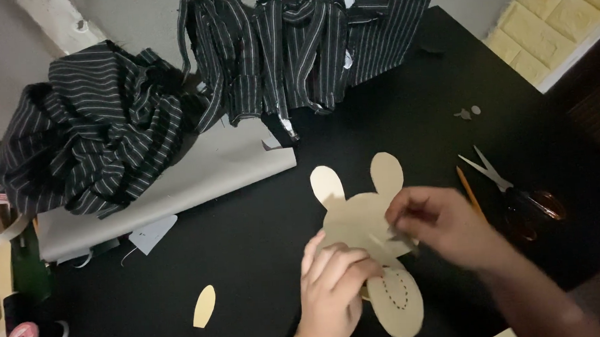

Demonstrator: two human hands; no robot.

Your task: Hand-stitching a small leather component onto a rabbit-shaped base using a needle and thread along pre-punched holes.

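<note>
Rabbit-shaped paper pattern (361, 216) lies on the black worktop (264, 259), best kept flat under the left hand (334, 290) pressing while the right hand (433, 226) grip pinches its middle.

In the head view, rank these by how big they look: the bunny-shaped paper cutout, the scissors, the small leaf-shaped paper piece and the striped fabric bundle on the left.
1. Striped fabric bundle, by far the largest.
2. Bunny-shaped cutout, partly under both hands.
3. Scissors, handles dim, so extent is unsure.
4. Leaf-shaped piece, smallest.
</note>
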